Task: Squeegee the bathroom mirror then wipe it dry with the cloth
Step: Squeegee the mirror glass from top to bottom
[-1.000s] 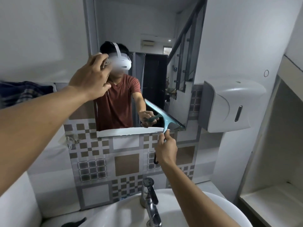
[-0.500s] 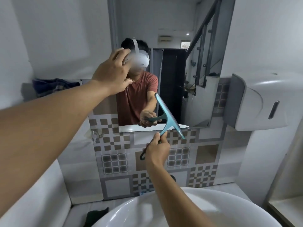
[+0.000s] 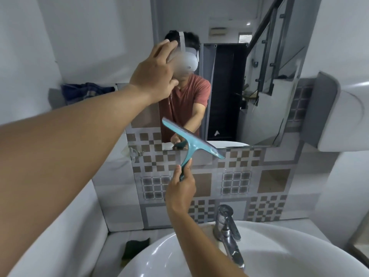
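Observation:
The bathroom mirror [image 3: 229, 92] hangs on the wall above patterned tiles. My right hand [image 3: 180, 191] grips the handle of a teal squeegee [image 3: 191, 140], whose blade lies tilted across the mirror's lower left edge. My left hand [image 3: 154, 74] rests flat against the mirror's upper left part, fingers spread, holding nothing. A dark green cloth [image 3: 135, 245] lies on the ledge left of the basin. A blue checked cloth [image 3: 85, 92] sits on a shelf at the left.
A white basin [image 3: 279, 262] with a chrome tap [image 3: 227, 230] is below the mirror. A white wall dispenser [image 3: 343, 116] juts out at the right. A person in a red shirt shows in the reflection.
The squeegee blade has shifted left along the mirror's bottom edge and tilted. My left hand's fingers have spread out on the glass. The view has tipped down, showing the tap again.

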`<state>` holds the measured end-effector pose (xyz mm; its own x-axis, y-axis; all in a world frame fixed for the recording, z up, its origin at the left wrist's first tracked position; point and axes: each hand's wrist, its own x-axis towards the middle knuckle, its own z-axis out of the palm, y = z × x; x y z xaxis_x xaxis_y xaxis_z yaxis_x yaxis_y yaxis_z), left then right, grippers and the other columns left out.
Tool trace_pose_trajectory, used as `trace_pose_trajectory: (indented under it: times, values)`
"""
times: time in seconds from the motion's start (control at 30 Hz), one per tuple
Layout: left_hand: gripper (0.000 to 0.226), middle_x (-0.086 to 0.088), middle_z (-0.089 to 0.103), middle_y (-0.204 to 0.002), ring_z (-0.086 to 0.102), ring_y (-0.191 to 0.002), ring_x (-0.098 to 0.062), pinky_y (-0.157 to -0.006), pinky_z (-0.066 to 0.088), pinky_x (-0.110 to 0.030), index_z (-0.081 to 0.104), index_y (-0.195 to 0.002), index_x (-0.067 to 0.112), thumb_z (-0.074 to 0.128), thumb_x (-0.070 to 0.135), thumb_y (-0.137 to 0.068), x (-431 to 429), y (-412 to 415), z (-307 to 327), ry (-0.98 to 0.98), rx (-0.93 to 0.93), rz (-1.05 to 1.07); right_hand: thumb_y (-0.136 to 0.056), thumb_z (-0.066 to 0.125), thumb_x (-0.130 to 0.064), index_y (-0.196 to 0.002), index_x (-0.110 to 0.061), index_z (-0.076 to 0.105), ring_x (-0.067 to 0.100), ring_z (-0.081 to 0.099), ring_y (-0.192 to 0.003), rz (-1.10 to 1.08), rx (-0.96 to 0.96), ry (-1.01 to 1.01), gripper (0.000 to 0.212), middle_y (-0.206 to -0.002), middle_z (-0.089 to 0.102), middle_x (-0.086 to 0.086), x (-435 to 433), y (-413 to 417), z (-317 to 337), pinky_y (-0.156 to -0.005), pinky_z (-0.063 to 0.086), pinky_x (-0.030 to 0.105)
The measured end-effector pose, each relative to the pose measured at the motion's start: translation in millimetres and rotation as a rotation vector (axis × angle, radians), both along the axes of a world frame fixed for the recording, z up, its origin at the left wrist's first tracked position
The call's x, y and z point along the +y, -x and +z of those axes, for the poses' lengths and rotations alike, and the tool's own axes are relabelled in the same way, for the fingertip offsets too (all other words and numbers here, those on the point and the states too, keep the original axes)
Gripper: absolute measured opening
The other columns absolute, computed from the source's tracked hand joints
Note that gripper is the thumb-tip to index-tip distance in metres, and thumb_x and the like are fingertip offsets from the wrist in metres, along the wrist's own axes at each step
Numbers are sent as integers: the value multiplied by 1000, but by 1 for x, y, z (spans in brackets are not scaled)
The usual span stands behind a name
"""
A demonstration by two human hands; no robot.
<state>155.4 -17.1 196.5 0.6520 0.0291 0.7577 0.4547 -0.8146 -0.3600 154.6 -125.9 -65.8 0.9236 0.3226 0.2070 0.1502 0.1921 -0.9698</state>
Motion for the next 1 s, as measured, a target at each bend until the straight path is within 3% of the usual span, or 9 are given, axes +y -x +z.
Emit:
trace_pose_trajectory:
  times: [0.1,0.23,0.33,0.5,0.6,0.67,0.77,0.9,1.0]
  values:
    - [70,-16,30,-159,21,-151,-34,-97,52,-56,39,-151,7,69,28,-90,0,0,-2,0,-3,3,-105,44,-29,-128,-15,61,15,61,-80,24,-25,58,32,-85,58,-6,-2,4,-6,-68,49,22]
    - [70,-17,29,-159,20,-151,-34,-99,52,-55,38,-151,7,68,27,-91,-2,0,-1,4,-4,4,-106,43,-29,-145,-40,36,14,58,-76,21,-126,179,41,-89,62,5,-9,-3,-17,-63,43,17]
    - [71,-16,29,-159,20,-151,-34,-97,53,-56,38,-151,7,69,27,-91,-3,-1,0,16,-3,6,-106,42,-30,-151,-36,35,15,54,-73,44,-179,288,46,-88,60,8,-19,-11,-26,-65,46,27]
    - [69,-16,29,-159,20,-151,-33,-95,54,-55,39,-151,7,69,25,-90,-5,-1,-1,21,-8,18,-107,39,-30,-154,-33,31,14,58,-76,45,-279,435,48,-92,58,5,-38,-17,-25,-67,55,30]
    - [69,-16,28,-160,19,-152,-34,-98,51,-55,38,-151,6,69,24,-91,-6,-2,-1,22,-15,29,-107,38,-26,-156,-28,29,16,59,-76,67,-292,475,50,-93,59,7,-47,-18,-21,-70,58,36]
    - [70,-18,28,-160,20,-151,-36,-106,45,-54,38,-151,5,70,23,-92,-7,-4,-2,8,-13,40,-107,37,-22,-156,-25,29,19,58,-78,81,-295,522,50,-91,60,8,-54,-21,-23,-64,53,32]
    - [72,-21,30,-159,25,-149,-39,-117,32,-52,37,-151,3,71,22,-91,-7,-5,-2,-21,6,56,-107,38,-18,-152,-23,35,12,55,-70,105,-353,612,46,-85,60,2,-74,-24,-21,-51,35,16]
    - [67,-20,34,-156,30,-146,-40,-117,32,-52,44,-147,5,72,22,-89,-15,3,-6,-3,26,56,-106,43,-17,-131,-18,56,9,60,-69,219,-343,640,28,-86,62,-2,-101,-25,-2,-54,50,18]
    - [62,-17,41,-151,38,-140,-38,-111,43,-53,51,-143,8,74,19,-87,-33,14,-21,93,44,-4,-104,46,-16,-124,-13,60,13,63,-71,286,-349,669,25,-89,64,-1,-124,-32,25,-57,56,23]
